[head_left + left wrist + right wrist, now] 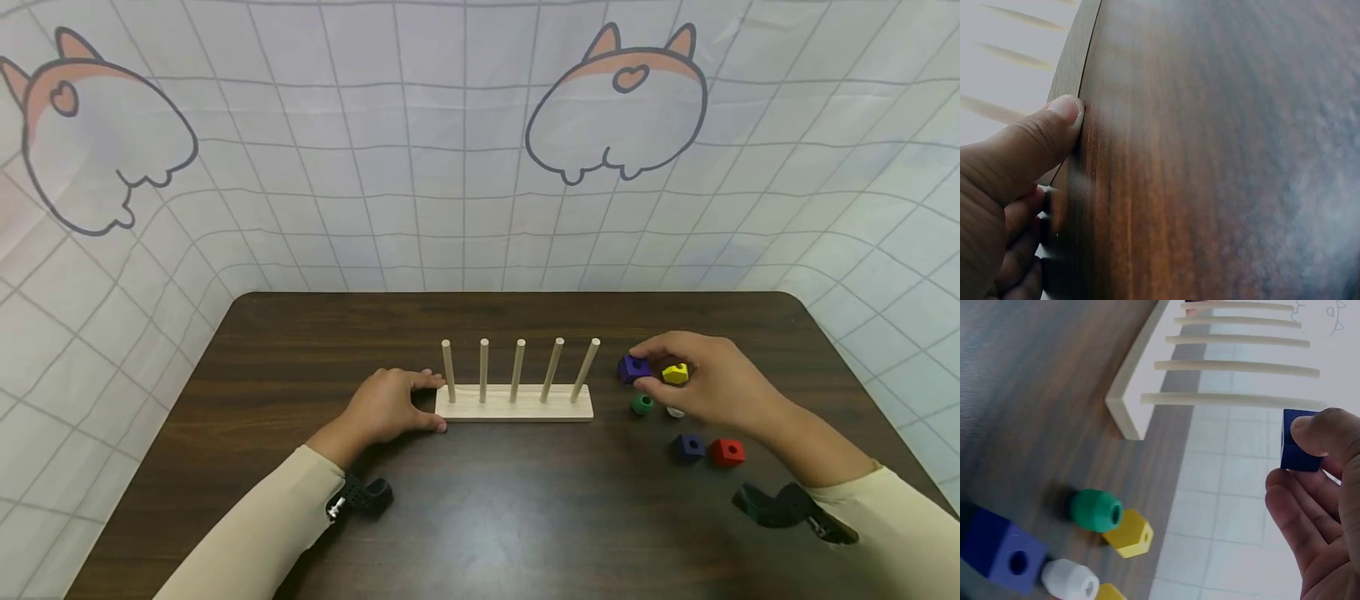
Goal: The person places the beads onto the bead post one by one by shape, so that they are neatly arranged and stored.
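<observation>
A pale wooden peg stand (513,410) with a row of several upright pegs sits mid-table. My left hand (386,407) grips its left end, thumb on the near edge and fingers at the far side. To the right of the stand, my right hand (712,379) pinches a blue-purple cube bead (1294,453) between thumb and fingers. In the right wrist view that bead is up near the tip of the stand's end peg (1229,400).
Right of the stand lie a green bead (642,404), a yellow bead (676,373), a white bead (675,412) partly under my right hand, another blue cube bead (689,448) and a red cube bead (727,452). A patterned white cloth (465,167) hangs behind the dark table (465,533).
</observation>
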{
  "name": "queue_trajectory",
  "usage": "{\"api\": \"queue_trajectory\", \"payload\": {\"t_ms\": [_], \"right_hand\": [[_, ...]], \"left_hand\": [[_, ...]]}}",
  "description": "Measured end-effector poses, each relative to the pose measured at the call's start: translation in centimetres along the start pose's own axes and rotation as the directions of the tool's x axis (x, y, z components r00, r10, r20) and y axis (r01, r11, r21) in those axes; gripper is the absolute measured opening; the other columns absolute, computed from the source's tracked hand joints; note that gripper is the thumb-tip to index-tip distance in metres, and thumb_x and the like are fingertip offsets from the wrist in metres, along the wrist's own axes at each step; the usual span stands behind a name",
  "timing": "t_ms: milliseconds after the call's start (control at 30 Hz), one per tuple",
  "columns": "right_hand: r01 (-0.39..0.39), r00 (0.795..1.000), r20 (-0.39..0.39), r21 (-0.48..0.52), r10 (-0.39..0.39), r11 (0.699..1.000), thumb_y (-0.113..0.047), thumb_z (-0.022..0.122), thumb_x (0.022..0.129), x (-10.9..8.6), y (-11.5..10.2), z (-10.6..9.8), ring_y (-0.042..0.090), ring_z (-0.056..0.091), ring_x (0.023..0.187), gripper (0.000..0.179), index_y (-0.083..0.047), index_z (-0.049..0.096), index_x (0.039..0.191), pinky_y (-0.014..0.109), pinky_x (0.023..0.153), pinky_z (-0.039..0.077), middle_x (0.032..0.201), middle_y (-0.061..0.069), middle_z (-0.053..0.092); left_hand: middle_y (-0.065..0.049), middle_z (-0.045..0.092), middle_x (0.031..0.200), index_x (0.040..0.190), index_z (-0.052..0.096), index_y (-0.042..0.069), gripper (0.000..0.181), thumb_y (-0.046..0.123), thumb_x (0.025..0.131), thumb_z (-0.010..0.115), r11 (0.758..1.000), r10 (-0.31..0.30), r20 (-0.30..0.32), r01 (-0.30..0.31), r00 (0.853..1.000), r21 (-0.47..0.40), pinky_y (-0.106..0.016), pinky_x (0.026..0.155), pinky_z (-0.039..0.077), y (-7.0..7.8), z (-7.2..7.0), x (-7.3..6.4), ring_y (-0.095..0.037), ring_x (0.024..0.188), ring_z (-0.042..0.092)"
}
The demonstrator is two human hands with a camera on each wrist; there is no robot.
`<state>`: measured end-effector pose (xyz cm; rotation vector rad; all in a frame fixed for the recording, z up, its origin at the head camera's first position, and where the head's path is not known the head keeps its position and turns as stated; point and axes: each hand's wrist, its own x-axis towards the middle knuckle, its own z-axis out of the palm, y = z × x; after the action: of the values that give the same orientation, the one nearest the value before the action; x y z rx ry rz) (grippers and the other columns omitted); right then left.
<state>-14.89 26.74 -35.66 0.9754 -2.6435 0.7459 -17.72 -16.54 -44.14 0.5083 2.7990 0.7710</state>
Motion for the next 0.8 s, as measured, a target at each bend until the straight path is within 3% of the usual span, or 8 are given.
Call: {"api": "queue_trajectory", "payload": {"t_ms": [200, 533, 800], "right_hand": [[0.063, 0.997, -0.041, 0.038, -0.062, 0.997, 0.001, 0.088, 0.075, 1.2, -0.1, -0.5, 0.008, 0.07, 0.084, 0.044, -0.009, 0.073, 0.114, 0.011, 0.079, 0.051, 0.102, -0.005, 0.073], [-0.046, 0.998, -0.048, 0.048, 0.048, 0.998, -0.008, 0.086, 0.083, 2.3, -1.1, -1.1, 0.009, 0.068, 0.092, 0.039, -0.017, 0.073, 0.119, 0.013, 0.08, 0.05, 0.105, -0.01, 0.072], [0.025, 0.997, -0.08, 0.077, -0.019, 0.997, -0.002, 0.086, 0.08, 4.0, -1.4, -0.7, 0.009, 0.07, 0.089, 0.038, -0.01, 0.074, 0.115, 0.016, 0.081, 0.052, 0.103, -0.007, 0.073]], "left_hand": [[-0.007, 0.059, 0.144, 0.136, 0.07, 0.02, 0.069, 0.044, 0.075, 0.091, 1.0, 0.004, 0.003, -0.004, 1.0, 0.004, -0.06, 0.116, 0.027, -0.1, 0.1, 0.1, -0.037, 0.137, 0.049], [-0.007, 0.06, 0.141, 0.134, 0.071, 0.02, 0.069, 0.043, 0.073, 0.093, 1.0, 0.007, -0.012, -0.007, 1.0, 0.011, -0.059, 0.116, 0.028, -0.2, 0.1, 0.2, -0.034, 0.135, 0.052], [-0.008, 0.061, 0.141, 0.134, 0.071, 0.019, 0.069, 0.043, 0.072, 0.093, 1.0, 0.013, -0.01, -0.013, 1.0, 0.017, -0.059, 0.115, 0.03, -0.1, 0.1, 0.2, -0.035, 0.135, 0.052]]}}
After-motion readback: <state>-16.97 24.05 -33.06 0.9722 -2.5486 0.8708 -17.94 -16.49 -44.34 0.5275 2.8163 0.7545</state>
